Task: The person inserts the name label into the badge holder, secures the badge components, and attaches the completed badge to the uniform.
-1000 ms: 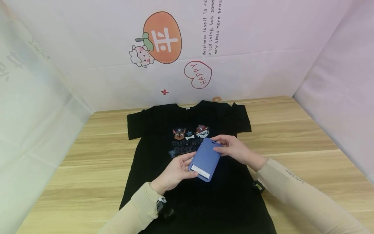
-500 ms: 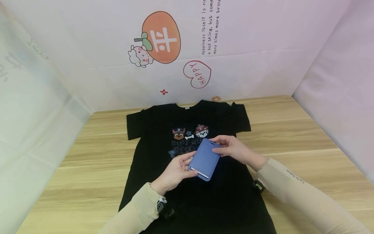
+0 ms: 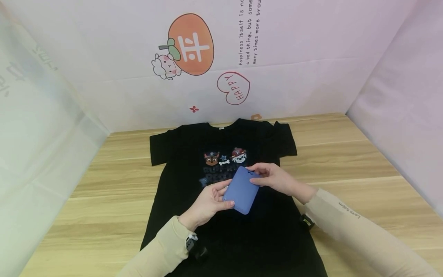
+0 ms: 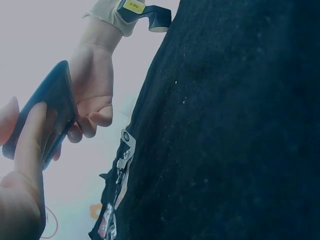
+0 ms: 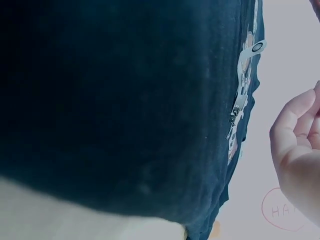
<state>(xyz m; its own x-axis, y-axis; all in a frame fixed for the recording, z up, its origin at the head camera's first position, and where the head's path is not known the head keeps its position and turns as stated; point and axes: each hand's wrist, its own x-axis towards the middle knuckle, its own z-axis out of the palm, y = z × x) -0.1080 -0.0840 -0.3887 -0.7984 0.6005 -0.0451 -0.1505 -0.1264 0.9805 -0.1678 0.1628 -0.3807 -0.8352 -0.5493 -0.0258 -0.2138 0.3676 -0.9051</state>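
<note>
Blue card holder [image 3: 241,189] is held between both hands above the lower chest of a black T-shirt [image 3: 194,142], tilted so its upper end points away and to the right. Its plain blue back faces the head camera. The left hand [image 3: 207,204] grips the lower left edge, thumb on top and fingers curled beneath; in the left wrist view the holder [image 4: 47,107] shows as a thin dark slab seen edge-on, with that hand's fingers [image 4: 31,140] lying along its near face. The right hand [image 3: 277,179] pinches the upper right corner between thumb and fingertips, and the left wrist view shows the same hand [image 4: 92,95] with its fingers curled under the far end of the holder. In the right wrist view only the side of the right hand [image 5: 300,150] shows at the frame edge, and the holder is out of sight there.

The T-shirt lies flat and face up on a wooden table [image 3: 346,161], collar toward the far wall, sleeves spread to either side. A print of cartoon dogs [image 3: 225,157] sits on the chest, just beyond the holder's upper end. Both arms wear beige sleeves [image 3: 349,223], each with a small black device strapped at the wrist [image 3: 194,246].

Pale pink panels wall in the table on three sides. The far panel carries an orange fruit drawing [image 3: 190,44] and a red heart reading HAPPY [image 3: 233,87].
</note>
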